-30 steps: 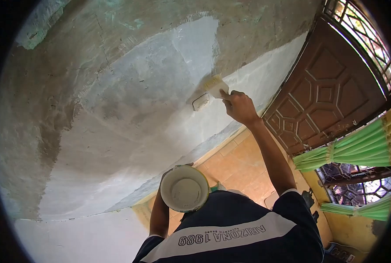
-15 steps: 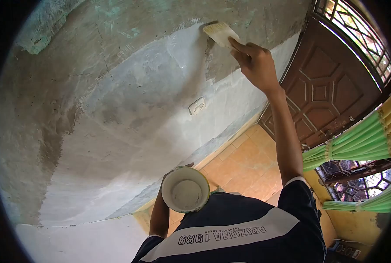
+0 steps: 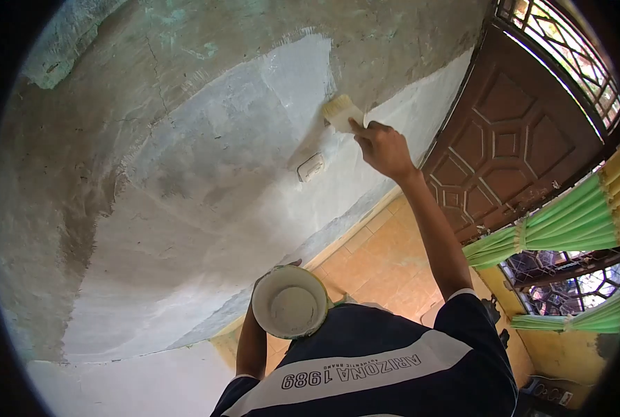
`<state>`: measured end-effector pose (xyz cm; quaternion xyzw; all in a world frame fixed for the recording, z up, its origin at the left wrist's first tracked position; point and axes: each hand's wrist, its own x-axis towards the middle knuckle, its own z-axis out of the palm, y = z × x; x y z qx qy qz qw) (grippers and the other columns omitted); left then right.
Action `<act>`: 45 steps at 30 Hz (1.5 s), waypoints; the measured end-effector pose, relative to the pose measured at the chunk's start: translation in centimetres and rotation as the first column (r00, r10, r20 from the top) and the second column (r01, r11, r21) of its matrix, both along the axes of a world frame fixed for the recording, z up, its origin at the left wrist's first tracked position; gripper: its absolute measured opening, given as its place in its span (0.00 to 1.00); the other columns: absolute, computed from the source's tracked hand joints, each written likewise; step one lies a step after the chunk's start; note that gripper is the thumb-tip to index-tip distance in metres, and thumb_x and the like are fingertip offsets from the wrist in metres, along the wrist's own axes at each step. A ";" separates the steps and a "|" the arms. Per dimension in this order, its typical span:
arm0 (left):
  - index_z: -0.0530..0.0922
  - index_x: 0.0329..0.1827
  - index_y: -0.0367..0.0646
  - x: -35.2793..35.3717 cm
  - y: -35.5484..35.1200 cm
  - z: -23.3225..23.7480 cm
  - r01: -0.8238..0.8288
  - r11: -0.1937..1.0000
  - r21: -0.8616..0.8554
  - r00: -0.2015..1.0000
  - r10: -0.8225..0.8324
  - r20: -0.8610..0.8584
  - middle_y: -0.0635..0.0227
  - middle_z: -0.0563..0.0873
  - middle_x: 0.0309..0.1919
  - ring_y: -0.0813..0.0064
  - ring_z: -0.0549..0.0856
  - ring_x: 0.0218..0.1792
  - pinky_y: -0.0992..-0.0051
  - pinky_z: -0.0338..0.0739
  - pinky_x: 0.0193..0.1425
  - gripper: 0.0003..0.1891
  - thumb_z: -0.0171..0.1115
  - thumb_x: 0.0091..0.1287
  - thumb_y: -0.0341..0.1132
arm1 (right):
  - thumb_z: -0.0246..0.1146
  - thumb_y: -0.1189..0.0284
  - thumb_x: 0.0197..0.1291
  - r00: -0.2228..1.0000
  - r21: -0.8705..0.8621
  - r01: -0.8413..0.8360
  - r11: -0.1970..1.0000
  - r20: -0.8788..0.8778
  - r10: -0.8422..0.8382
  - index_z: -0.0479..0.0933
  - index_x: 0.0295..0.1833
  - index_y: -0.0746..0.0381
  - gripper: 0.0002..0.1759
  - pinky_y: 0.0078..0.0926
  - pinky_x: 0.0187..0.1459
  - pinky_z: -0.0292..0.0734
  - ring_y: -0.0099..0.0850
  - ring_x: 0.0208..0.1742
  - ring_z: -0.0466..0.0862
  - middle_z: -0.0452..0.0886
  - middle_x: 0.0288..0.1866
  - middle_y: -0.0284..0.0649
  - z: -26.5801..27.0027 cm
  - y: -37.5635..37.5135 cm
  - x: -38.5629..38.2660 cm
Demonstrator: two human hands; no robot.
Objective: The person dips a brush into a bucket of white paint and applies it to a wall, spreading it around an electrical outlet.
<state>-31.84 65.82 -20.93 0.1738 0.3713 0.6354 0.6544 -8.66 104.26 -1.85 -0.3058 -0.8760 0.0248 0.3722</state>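
Note:
My right hand (image 3: 386, 149) is closed on the handle of a wide brush (image 3: 342, 113) with pale yellowish bristles. The bristles lie against the grey wall (image 3: 213, 132), at the edge between a whitish coated patch and darker bare plaster. Below and left of the brush sits a wall socket or switch plate (image 3: 311, 167). My left hand (image 3: 296, 263) holds a round white tub (image 3: 290, 301) close to my chest; only fingertips show past its rim, the rest is hidden behind it. Inside the tub is some whitish material.
A brown panelled door (image 3: 508, 135) stands at the right, under a barred window. Green curtains (image 3: 574, 212) hang beside a second window at the lower right. Orange floor tiles (image 3: 372, 257) show beneath the wall.
My right hand and the brush have moved down the wall, and the whitish coat now shows where the brush was. The tub has shifted very slightly left.

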 end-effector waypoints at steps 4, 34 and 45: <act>0.82 0.75 0.27 0.8 0.4 2.2 0.041 0.999 0.033 0.992 -0.037 -0.123 0.47 0.79 0.83 0.59 0.89 0.69 0.59 0.89 0.71 0.22 0.61 0.84 0.34 | 0.72 0.72 0.73 0.998 -0.111 0.016 0.994 0.069 -0.008 0.90 0.71 0.51 0.22 0.50 0.45 0.89 0.53 0.44 0.93 0.92 0.46 0.48 -2.8 -0.4 0.5; 0.86 0.70 0.30 0.8 1.1 2.2 0.028 0.999 0.028 0.971 -0.021 -0.239 0.51 0.84 0.80 0.65 0.90 0.68 0.63 0.88 0.70 0.20 0.64 0.82 0.33 | 0.72 0.75 0.69 0.989 -0.131 0.012 0.991 0.150 0.008 0.93 0.64 0.55 0.19 0.50 0.46 0.88 0.55 0.41 0.92 0.91 0.41 0.55 -1.2 0.8 1.4; 0.84 0.74 0.33 0.3 1.6 1.9 0.140 0.990 0.035 0.935 -0.120 -0.334 0.50 0.81 0.82 0.60 0.82 0.79 0.57 0.80 0.81 0.23 0.64 0.85 0.39 | 0.71 0.76 0.71 0.978 0.005 -0.009 1.000 -0.206 0.010 0.91 0.69 0.54 0.23 0.46 0.40 0.86 0.47 0.35 0.89 0.87 0.37 0.47 6.8 -1.4 0.7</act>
